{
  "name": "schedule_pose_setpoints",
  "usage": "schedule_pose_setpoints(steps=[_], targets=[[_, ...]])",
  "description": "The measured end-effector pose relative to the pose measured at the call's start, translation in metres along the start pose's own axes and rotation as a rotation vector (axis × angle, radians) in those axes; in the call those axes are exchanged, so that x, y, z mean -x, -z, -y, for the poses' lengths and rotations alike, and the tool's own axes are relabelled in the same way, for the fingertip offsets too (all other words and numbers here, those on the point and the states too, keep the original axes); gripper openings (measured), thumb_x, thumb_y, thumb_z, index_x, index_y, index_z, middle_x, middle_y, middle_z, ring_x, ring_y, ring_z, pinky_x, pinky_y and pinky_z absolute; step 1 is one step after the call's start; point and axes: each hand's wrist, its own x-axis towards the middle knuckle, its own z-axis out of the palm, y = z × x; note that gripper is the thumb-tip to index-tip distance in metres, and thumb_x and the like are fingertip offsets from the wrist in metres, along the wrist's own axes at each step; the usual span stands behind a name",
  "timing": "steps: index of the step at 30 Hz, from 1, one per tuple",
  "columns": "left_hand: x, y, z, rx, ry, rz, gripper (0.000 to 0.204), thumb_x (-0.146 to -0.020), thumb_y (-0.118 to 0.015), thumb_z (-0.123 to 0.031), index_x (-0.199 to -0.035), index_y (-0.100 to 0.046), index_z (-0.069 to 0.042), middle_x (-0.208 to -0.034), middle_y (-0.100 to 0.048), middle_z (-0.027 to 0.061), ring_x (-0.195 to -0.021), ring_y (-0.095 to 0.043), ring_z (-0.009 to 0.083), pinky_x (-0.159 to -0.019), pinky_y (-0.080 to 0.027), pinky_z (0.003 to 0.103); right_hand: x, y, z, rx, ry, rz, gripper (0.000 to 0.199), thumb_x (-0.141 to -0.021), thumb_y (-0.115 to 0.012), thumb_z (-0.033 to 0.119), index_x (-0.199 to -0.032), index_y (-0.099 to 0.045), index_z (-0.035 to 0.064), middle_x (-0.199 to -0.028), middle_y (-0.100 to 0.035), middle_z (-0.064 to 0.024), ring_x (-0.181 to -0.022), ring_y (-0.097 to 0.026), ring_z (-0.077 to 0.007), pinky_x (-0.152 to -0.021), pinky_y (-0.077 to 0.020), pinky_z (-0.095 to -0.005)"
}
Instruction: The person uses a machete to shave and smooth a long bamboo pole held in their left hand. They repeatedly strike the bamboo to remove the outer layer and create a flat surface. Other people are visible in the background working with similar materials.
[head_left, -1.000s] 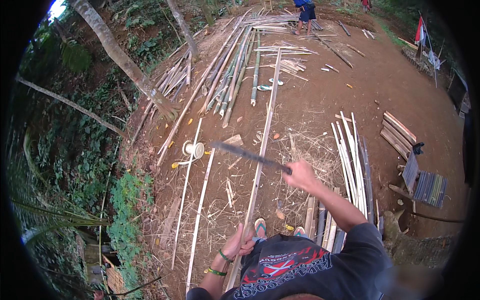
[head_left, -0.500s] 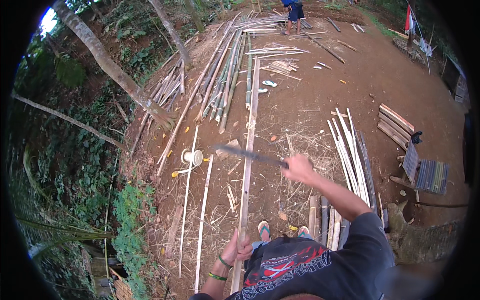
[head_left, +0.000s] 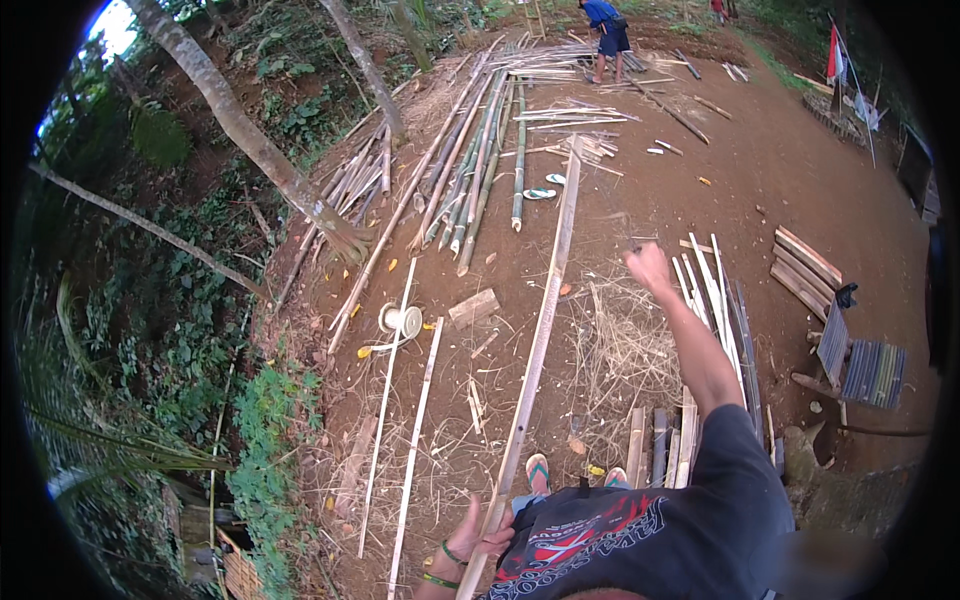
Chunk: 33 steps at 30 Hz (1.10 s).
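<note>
My left hand (head_left: 476,543) is wrapped round the lower part of a long split bamboo strip (head_left: 543,335), which slants up and away from my body toward the right. Stretched out ahead, my right hand (head_left: 650,266) grips a machete (head_left: 634,241); its blade is smeared and hardly shows. The machete is to the right of the strip, apart from it. Below my right hand lies a heap of thin bamboo shavings (head_left: 630,340) on the dirt.
Two thin pale strips (head_left: 416,450) lie left of me. Near them are a spool (head_left: 402,320) and a wooden block (head_left: 474,308). Green bamboo poles (head_left: 480,170) are piled ahead, more strips (head_left: 722,300) to the right. A person in blue (head_left: 606,35) bends over at the back.
My right hand has moved forward and right, taking the machete off the strip it was crossing in view. The strip's far end has swung to the right; my left hand still holds it.
</note>
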Motion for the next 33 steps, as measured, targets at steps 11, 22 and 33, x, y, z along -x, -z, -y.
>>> schedule_pose_setpoints(steps=[11,22,33], targets=[[-0.051,-0.012,-0.057,-0.509,-0.132,-0.169,0.051,-0.106,-0.025,-0.050,-0.116,-0.050,-0.006,-0.064,-0.034,-0.0047,-0.047,-0.033,0.0049,-0.043,-0.031,0.020,0.280,-0.043,0.009,-0.023,0.441,0.524,0.022,-0.073,-0.065,0.027,-0.073,-0.068,0.0049,-0.060,-0.062,-0.0203,-0.055,-0.064,-0.0369,-0.055,-0.0513,-0.0458],[-0.048,-0.022,-0.031,-0.464,-0.060,-0.111,0.062,-0.104,-0.021,-0.054,-0.126,-0.047,-0.003,-0.064,-0.030,-0.0049,-0.047,-0.028,0.0051,-0.044,-0.027,0.021,0.122,-0.016,0.011,0.102,0.083,0.348,0.020,-0.081,-0.064,0.020,-0.085,-0.071,0.0018,-0.055,-0.057,-0.0031,-0.045,-0.049,-0.0172,-0.046,-0.0445,-0.0368],[-0.066,-0.021,-0.061,-0.306,-0.145,-0.249,0.056,-0.107,-0.027,-0.044,-0.132,-0.051,0.000,-0.070,-0.038,-0.0053,-0.057,-0.034,0.0033,-0.047,-0.028,0.017,0.301,-0.032,0.064,-0.552,0.133,0.773,0.027,-0.086,-0.075,0.027,-0.083,-0.070,-0.0001,-0.060,-0.058,0.0022,-0.054,-0.047,-0.0053,-0.050,-0.0331,-0.0257]])
